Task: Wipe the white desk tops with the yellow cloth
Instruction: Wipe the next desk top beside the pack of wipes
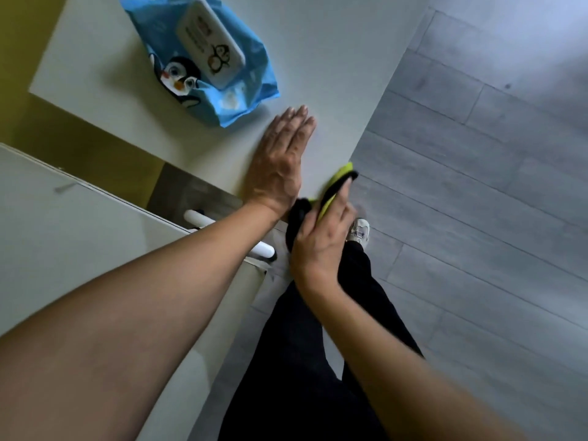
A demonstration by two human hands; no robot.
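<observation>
The white desk top (321, 58) fills the upper middle of the head view. My left hand (280, 160) lies flat on it near its front corner, palm down, fingers straight and together, holding nothing. My right hand (321, 240) grips the yellow cloth (337, 183), which has a black side, at the desk's near edge. Part of the cloth is hidden under my fingers and behind my left wrist.
A blue pack of wet wipes (203, 62) with a penguin print lies on the desk beyond my left hand. A second white surface (63, 224) sits lower left, with a white handle (229, 232) beside it. Grey plank floor (477, 186) spreads to the right. My black trousers and a white shoe (359, 232) are below.
</observation>
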